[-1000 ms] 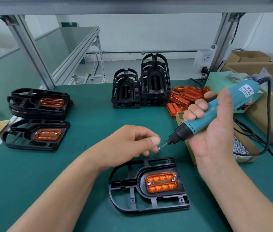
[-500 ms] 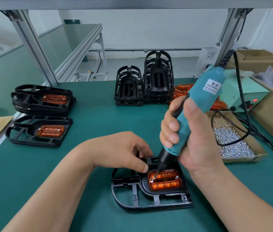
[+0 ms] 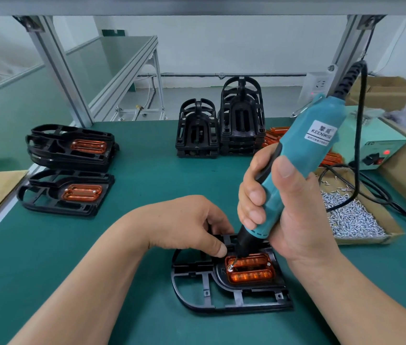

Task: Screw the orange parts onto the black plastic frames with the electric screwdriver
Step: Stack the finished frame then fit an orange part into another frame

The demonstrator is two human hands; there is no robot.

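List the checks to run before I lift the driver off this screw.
1. Screwdriver tip on the left screw: ok.
2. Left screw fully down: cannot tell.
3. Right screw in its hole: ok, its head shows.
4. Orange part seated in the frame: ok.
5. Left hand holds the frame's far edge: ok.
6. Right hand grips the screwdriver: ok; the cord hangs to the right, off the frame.
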